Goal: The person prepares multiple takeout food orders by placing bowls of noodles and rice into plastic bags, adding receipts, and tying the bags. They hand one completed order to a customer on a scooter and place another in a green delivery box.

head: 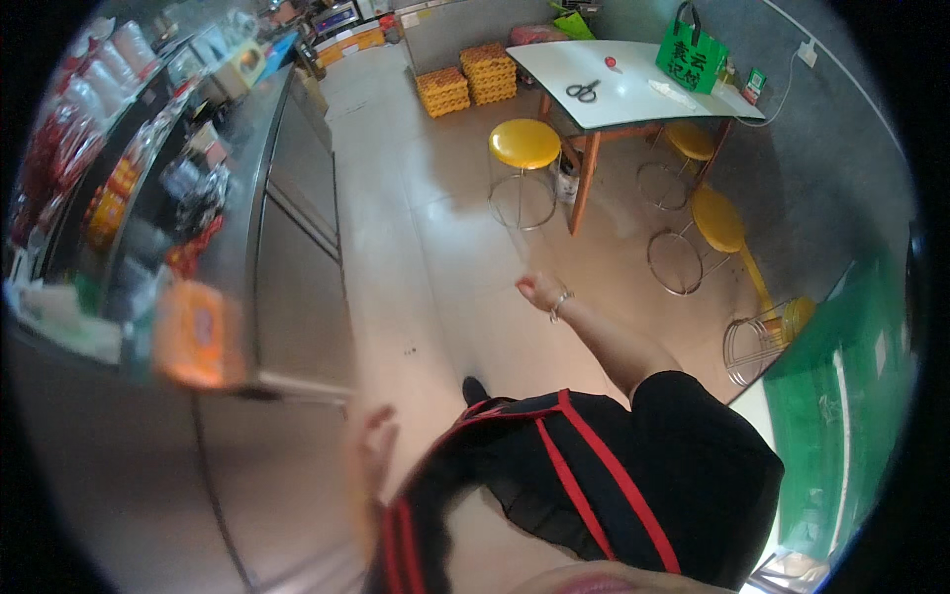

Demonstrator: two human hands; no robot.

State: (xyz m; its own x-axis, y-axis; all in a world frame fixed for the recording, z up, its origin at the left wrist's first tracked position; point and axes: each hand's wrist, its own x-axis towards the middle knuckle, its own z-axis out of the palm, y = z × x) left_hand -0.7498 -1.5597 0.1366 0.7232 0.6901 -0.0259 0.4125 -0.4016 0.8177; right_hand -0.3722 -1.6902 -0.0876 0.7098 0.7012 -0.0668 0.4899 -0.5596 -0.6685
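Note:
My right hand (540, 291) hangs over the tiled floor in front of me, its fingers curled in and a bracelet (562, 304) on the wrist. I see nothing in it. Low on the left, my left hand (378, 439) is blurred beside the steel counter (300, 297). Its fingers look bent and apart, with no object visible between them. The nearest thing to it on the counter's end is an orange package (197, 334), also blurred. A dark shoe (473, 390) shows below my black, red-trimmed clothing.
A white-topped table (631, 67) bears scissors (583, 91) and a green bag (692, 56) with writing. Yellow stools (525, 144) stand around it. Stacked egg trays (487, 74) sit on the floor behind. Shelves (141, 160) of packets line the left; a green panel (831, 416) stands right.

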